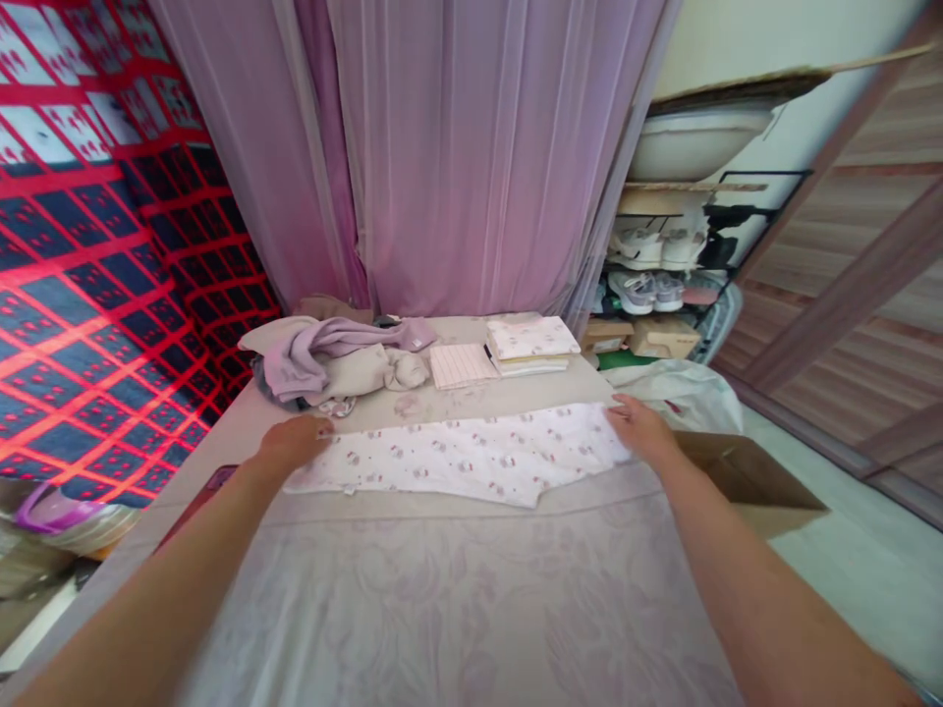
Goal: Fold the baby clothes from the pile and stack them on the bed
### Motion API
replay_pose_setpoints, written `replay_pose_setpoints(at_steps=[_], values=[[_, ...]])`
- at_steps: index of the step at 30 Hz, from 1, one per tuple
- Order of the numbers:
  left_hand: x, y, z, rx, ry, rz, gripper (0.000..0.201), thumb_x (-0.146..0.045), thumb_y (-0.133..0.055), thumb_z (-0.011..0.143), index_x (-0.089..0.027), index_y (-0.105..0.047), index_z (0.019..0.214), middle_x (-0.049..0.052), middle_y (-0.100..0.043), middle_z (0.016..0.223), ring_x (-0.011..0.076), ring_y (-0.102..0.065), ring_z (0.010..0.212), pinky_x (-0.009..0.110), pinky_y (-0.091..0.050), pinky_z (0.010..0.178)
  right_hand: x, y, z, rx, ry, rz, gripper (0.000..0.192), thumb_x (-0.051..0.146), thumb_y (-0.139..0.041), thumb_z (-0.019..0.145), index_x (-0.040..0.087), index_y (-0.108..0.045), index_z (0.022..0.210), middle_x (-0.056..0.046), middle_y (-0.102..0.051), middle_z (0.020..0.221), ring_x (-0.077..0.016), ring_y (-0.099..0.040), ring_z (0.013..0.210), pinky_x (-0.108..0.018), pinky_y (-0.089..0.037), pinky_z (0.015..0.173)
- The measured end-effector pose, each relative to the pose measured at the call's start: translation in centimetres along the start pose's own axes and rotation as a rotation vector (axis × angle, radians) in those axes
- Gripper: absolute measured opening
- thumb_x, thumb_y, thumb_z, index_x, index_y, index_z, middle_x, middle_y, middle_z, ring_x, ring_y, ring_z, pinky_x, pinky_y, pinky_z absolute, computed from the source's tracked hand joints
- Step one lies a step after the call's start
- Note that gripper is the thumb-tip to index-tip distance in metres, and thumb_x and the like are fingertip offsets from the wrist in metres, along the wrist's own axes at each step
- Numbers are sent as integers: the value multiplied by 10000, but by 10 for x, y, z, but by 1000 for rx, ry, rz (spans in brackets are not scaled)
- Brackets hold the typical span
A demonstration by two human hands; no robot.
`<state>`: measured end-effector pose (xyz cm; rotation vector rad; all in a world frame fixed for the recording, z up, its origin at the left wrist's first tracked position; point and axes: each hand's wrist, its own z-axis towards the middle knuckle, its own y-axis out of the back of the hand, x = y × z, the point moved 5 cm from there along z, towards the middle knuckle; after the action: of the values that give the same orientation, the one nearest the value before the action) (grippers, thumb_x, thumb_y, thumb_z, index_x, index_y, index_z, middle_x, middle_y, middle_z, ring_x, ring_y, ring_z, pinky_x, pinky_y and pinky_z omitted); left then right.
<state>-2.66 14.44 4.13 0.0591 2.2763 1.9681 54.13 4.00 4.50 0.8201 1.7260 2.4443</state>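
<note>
A pair of white printed pants (449, 454) lies stretched sideways across the bed, folded lengthwise, with small reddish and grey figures on it. My left hand (299, 442) grips its left end at the upper corner, near a small tag on the lower edge. At the right end, my right hand (642, 430) has its fingers closed on the fabric. Behind the pants are a pink striped folded cloth (463, 365) and a stack of folded clothes (534, 339), the top one white with a small print.
A heap of loose clothes (331, 358) lies at the bed's back left. A red phone-like object (213, 481) is beside my left forearm. To the right stand an open cardboard box (773, 481), a white bag (678, 388) and a shoe rack (655, 221). Purple curtains (471, 147) hang behind.
</note>
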Motion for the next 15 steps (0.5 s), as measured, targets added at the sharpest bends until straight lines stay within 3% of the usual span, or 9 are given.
replay_pose_setpoints(at_steps=[3,5,9,12,15], values=[[9,-18,1,-78,87,-50,400,-310,-486,783,-219,-629,1145,85,-679,1130,251,-625,1015,311,-462,828,7,-20,-19,-53,-5,-67,474,308,-416,846,136,-574,1258,-153,-645,1188,-280,-607,1056,-416,-473,898],[20,-23,-3,-95,155,-122,421,-370,-472,800,-190,-622,1149,96,-687,1091,245,-638,966,302,-468,793,27,-24,-35,-110,133,-73,487,316,-354,882,131,-551,1287,-157,-590,1279,-285,-538,1179,-438,-417,990],[40,-23,-9,-52,189,-265,439,-508,-503,754,-187,-661,1010,53,-705,899,222,-647,839,273,-467,713,78,-50,-72,75,445,-84,504,388,-338,913,210,-486,1361,-99,-468,1428,-270,-399,1326,-482,-318,1080],[43,-21,-10,-12,148,-292,374,-496,-533,719,-188,-659,891,30,-690,832,203,-637,800,251,-454,686,92,-74,-90,228,432,-221,526,425,-312,919,239,-447,1392,-90,-370,1496,-284,-316,1377,-559,-234,1098],[39,-19,-15,-41,190,-243,355,-476,-466,784,-192,-632,917,42,-690,862,202,-633,813,257,-448,679,90,-87,-95,302,381,-310,541,449,-268,926,259,-426,1407,-78,-331,1518,-274,-291,1390,-561,-203,1104]])
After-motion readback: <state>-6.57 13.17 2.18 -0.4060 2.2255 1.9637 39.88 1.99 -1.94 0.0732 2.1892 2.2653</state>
